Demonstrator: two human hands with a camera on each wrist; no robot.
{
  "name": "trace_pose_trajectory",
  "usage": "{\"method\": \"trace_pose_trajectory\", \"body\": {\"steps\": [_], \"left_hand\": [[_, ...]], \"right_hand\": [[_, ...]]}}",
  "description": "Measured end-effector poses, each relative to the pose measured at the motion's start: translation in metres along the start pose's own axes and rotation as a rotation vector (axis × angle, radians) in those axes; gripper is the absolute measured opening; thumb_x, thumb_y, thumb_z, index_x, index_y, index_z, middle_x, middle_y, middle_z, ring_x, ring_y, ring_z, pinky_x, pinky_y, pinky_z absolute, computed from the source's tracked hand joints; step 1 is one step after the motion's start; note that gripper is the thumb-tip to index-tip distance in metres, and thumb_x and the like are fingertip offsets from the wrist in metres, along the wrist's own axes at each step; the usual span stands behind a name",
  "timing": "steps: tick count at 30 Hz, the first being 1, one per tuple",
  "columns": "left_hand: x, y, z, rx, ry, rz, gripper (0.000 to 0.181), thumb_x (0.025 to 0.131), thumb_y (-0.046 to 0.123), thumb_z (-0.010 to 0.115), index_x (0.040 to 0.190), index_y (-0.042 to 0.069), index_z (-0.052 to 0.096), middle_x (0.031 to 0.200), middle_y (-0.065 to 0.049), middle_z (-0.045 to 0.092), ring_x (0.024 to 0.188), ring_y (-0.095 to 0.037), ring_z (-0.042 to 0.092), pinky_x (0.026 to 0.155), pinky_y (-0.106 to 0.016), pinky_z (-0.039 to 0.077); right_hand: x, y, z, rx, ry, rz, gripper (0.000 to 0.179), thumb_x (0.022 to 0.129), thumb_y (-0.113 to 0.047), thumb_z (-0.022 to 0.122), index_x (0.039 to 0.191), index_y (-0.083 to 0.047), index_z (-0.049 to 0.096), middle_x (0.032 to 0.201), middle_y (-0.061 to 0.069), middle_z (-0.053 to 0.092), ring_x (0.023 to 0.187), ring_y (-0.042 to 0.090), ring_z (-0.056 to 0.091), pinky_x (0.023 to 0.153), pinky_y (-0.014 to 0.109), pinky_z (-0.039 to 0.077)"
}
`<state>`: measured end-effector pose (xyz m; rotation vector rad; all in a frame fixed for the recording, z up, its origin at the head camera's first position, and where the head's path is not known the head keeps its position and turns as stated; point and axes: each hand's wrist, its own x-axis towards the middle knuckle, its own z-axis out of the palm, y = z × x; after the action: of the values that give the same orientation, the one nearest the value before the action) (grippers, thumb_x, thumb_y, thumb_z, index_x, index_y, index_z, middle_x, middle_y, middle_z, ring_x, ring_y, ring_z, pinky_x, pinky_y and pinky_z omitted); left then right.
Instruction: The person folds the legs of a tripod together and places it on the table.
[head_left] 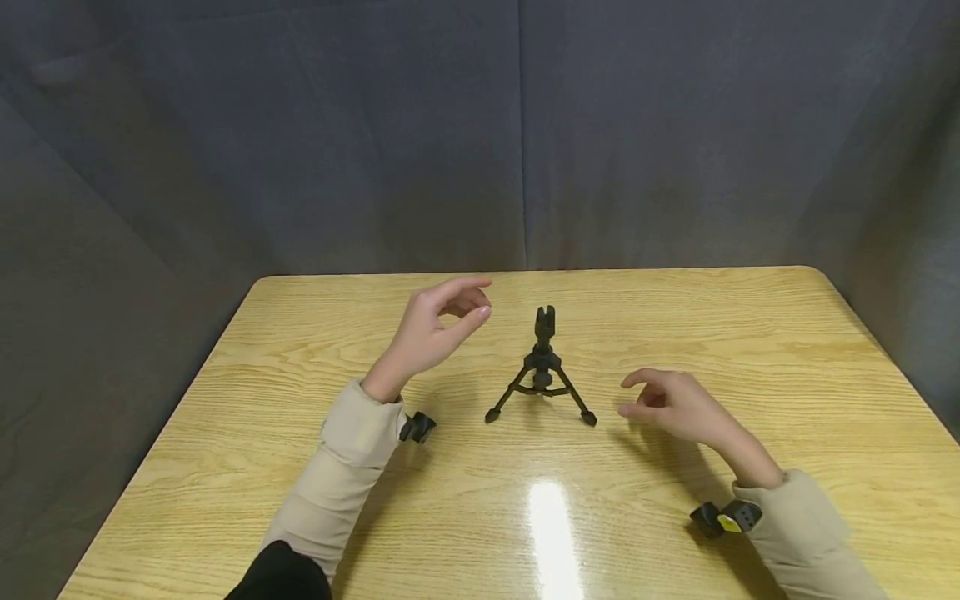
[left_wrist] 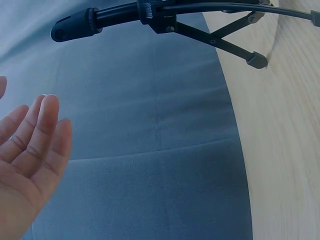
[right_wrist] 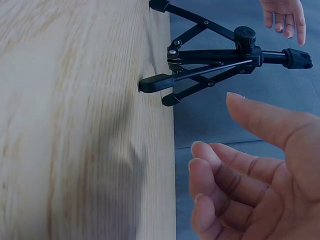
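The tripod (head_left: 542,362) seems all set on my counter (head_left: 247,375). My left fingers (head_left: 468,323) and right fingers (right_wrist: 202,177) bend loosely, holding nothing yet.

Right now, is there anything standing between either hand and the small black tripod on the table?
Nothing visible does. The tripod stands on the table between the left hand and the right hand, touching neither. In the head view, only bare tabletop shows in the gap on each side.
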<state>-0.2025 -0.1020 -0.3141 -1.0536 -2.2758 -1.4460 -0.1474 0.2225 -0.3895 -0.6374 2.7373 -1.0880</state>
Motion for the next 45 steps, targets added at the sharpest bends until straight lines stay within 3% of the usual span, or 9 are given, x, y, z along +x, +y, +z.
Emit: {"method": "trace_pose_trajectory", "body": {"steps": [15,23,35,45], "left_hand": [[0.010,-0.001,0.009,0.027,-0.034,0.004,0.031,0.083,0.003,0.064,0.113,-0.004,0.059,0.085,-0.010,0.065,0.074,-0.015,0.060,0.067,-0.026,0.049],[0.013,-0.003,0.015,0.032,-0.058,0.004,0.031,0.083,0.003,0.065,0.113,-0.004,0.060,0.079,-0.008,0.063,0.070,-0.014,0.058,0.065,-0.025,0.049],[0.020,-0.005,0.026,0.020,-0.140,-0.048,0.035,0.082,0.009,0.067,0.114,-0.002,0.059,0.069,-0.002,0.057,0.056,-0.011,0.048,0.055,-0.024,0.042],[0.026,-0.005,0.033,0.025,-0.204,-0.013,0.036,0.081,0.013,0.069,0.113,-0.001,0.060,0.070,0.000,0.056,0.056,-0.009,0.048,0.054,-0.023,0.042]], "right_hand": [[0.008,-0.004,0.007,0.024,-0.063,-0.028,0.040,0.083,-0.021,0.067,0.110,0.006,0.057,0.069,-0.004,0.060,0.059,0.008,0.054,0.055,0.026,0.045],[0.013,-0.004,0.011,0.029,-0.102,-0.046,0.040,0.083,-0.018,0.067,0.112,0.008,0.056,0.068,-0.004,0.060,0.059,0.015,0.057,0.056,0.026,0.045],[0.021,-0.007,0.018,0.017,-0.159,-0.054,0.040,0.083,-0.021,0.067,0.112,0.006,0.057,0.067,-0.005,0.058,0.055,0.007,0.052,0.052,0.025,0.041],[0.026,-0.005,0.024,0.053,-0.203,-0.069,0.038,0.083,-0.020,0.067,0.109,0.006,0.059,0.065,-0.001,0.061,0.054,0.009,0.054,0.054,0.025,0.043]]}}
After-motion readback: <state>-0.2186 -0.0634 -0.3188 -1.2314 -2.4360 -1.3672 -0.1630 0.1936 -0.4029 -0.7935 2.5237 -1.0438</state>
